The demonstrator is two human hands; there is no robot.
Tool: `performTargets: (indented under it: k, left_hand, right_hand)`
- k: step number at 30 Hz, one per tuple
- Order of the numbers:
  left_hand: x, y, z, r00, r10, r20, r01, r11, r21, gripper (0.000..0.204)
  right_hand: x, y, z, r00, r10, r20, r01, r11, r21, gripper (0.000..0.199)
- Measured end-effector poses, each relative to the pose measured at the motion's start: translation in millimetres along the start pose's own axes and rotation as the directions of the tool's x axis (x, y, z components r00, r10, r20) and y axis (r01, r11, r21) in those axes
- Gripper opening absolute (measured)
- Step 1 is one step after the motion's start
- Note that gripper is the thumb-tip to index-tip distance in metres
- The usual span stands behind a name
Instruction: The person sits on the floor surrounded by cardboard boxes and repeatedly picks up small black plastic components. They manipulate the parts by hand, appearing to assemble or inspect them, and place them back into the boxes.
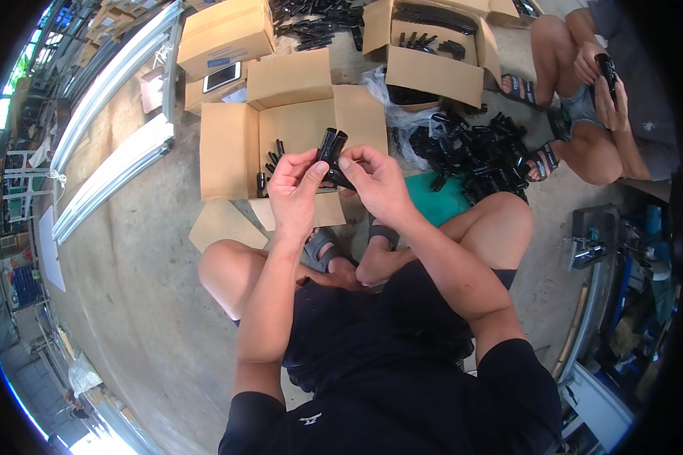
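In front of me, my left hand is closed on a black tubular part, with its thumb along the near side. My right hand pinches the same part, or a second one pressed against it; two round tube ends stand side by side at the top. The fingers hide its lower portion. Just beyond both hands is an open cardboard box. Several similar black pieces lie inside it.
Right of the box, many black parts are heaped by a green sheet and clear plastic. Another open box holds more. A tablet rests on cardboard. At right, a seated co-worker's hands hold a black part. Metal rails lie left.
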State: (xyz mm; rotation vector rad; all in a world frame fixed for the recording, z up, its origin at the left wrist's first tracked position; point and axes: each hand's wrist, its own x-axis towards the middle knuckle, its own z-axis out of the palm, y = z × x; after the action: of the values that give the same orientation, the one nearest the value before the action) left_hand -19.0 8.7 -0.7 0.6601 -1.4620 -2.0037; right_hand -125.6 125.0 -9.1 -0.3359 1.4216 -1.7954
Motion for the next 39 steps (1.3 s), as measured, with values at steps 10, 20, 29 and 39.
performTargets:
  k: [10,20,29,39]
  left_hand:
    - [0.2,5.7,4.2,1.0,-0.017,-0.019,0.018,0.998,0.056,0.024]
    - [0.3,7.2,-3.4,0.995,-0.091,0.044,0.085,0.99,0.115,0.021]
    - [-1.8,4.9,5.1,0.999,-0.02,0.029,0.018,0.999,0.05,0.027]
    - [-5.7,2.9,9.6,0.999,0.043,0.016,-0.044,0.998,0.047,0.03]
  right_hand:
    - [-4.3,-9.7,-2.4,0.992,-0.09,0.085,0.098,0.991,-0.092,0.028]
    - [1.6,-12.2,-13.4,0.991,-0.043,0.125,0.06,0.988,-0.14,0.036]
    - [-0.8,-7.5,-6.5,0.993,-0.118,0.001,0.117,0.985,-0.124,0.019]
    - [-5.1,-13.1,-6.5,0.994,-0.099,-0.041,0.086,0.965,-0.247,0.013]
